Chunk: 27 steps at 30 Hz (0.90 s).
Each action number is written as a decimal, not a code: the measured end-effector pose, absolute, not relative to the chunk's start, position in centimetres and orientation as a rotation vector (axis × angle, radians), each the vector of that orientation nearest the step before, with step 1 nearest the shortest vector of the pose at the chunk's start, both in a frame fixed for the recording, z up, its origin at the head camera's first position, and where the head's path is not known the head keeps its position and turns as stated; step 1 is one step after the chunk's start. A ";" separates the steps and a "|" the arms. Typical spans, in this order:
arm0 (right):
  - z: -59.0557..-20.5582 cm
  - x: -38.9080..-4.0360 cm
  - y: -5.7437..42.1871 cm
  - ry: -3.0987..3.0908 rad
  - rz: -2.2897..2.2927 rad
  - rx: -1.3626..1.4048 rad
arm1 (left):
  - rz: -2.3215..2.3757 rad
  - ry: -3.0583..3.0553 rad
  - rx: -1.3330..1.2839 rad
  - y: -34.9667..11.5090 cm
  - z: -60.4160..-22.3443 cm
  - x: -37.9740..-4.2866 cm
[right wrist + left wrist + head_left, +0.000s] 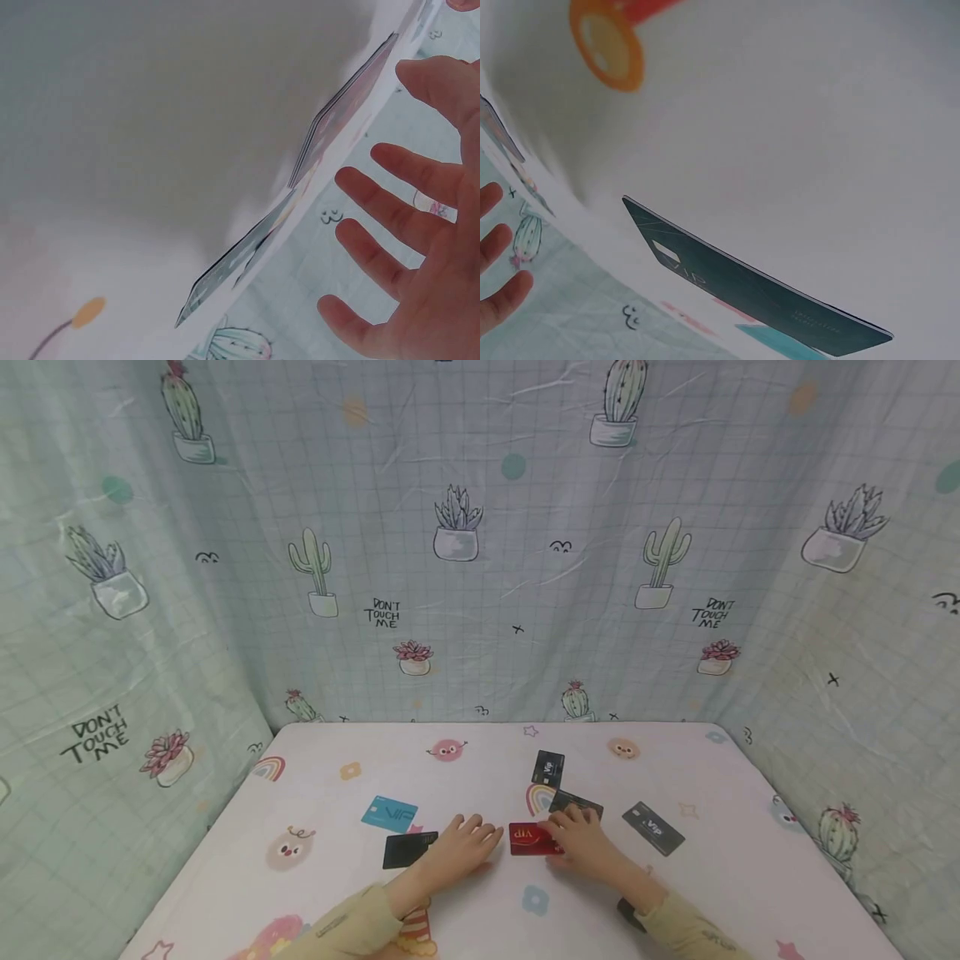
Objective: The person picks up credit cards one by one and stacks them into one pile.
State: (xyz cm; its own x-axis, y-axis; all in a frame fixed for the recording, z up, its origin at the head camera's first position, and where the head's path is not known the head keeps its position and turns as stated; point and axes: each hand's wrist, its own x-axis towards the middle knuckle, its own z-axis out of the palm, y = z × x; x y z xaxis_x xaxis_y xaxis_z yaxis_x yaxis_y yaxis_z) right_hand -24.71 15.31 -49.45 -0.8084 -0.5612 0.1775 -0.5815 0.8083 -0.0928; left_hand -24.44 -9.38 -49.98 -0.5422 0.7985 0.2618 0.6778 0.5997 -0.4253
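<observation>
Left hand point(461, 847) and right hand point(587, 843) both look relaxed, fingers apart, nothing gripped. The red VIP card point(528, 839) lies flat on the surface point(480, 914) between them — just beside the left fingertips, with the right hand over its right end (can't tell if touching). A dark VIP card point(405, 851) sits left of the left hand.

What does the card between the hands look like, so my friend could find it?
On the pale table, find the left hand and right hand. Between them is a red card marked VIP, its right end partly covered by the right hand. Its colour sets it apart: the neighbours are a blue card and dark cards.
</observation>
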 end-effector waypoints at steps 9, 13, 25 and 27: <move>-49.3 -24.0 14.3 -2.857 0.255 0.975 | 0.344 -2.374 -1.203 -10.6 -49.6 -22.7; -49.3 -23.9 13.9 -2.847 0.197 1.005 | 0.343 -2.367 -1.213 -11.3 -49.3 -22.2; -49.2 -23.5 12.6 -2.794 0.136 1.039 | 0.342 -2.335 -1.215 -13.5 -49.2 -20.9; -49.1 -23.4 12.4 -2.778 0.105 1.046 | 0.343 -2.330 -1.207 -13.9 -49.2 -20.7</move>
State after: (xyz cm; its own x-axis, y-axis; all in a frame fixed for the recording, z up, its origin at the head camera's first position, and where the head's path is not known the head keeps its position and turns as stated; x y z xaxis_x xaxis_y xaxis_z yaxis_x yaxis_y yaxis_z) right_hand -23.40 12.37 -49.13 -0.7392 -0.6480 0.1837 -0.6600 0.7512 -0.0057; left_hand -20.65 -13.93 -49.25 -0.4887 0.8166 0.3071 0.6933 0.5772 -0.4316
